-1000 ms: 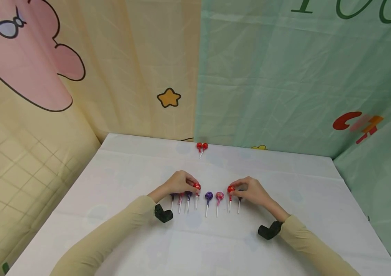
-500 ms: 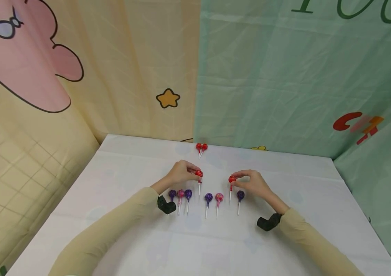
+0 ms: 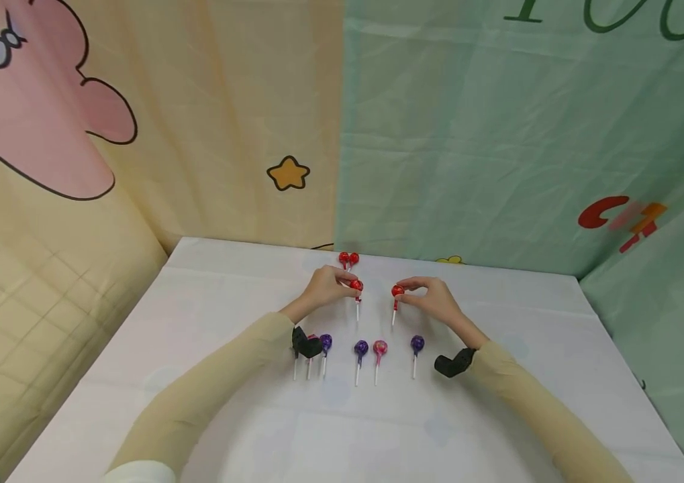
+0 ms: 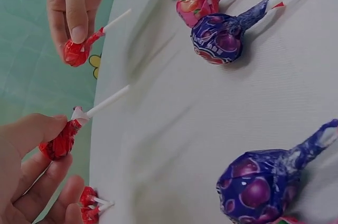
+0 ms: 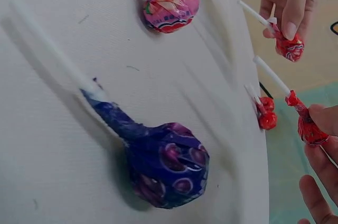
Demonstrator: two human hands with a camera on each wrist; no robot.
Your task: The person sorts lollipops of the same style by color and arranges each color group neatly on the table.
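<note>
My left hand (image 3: pixel 325 287) pinches a red-wrapped lollipop (image 4: pixel 59 142) by its head between thumb and fingers, the white stick pointing toward me. A second red lollipop (image 5: pixel 311 129) is pinched the same way in my right hand (image 3: pixel 435 299), a short way to the right. Both are held above the white table, as their shadows in the left wrist view show. Just beyond my left hand, two red lollipops (image 3: pixel 349 259) lie side by side at the table's far edge, their sticks partly hidden by that hand.
Nearer me lies a row of lollipops: a purple one (image 3: pixel 417 343) at right, a pink one (image 3: pixel 380 347) and a purple one (image 3: pixel 361 348) mid-row, and several at left, partly behind the black wrist camera (image 3: pixel 307 343). Printed curtains (image 3: pixel 468 147) hang behind the white table (image 3: pixel 342 429).
Both hands have lifted their red lollipops out of the row and carried them away from me toward the far edge. The purple and pink lollipops stay in place.
</note>
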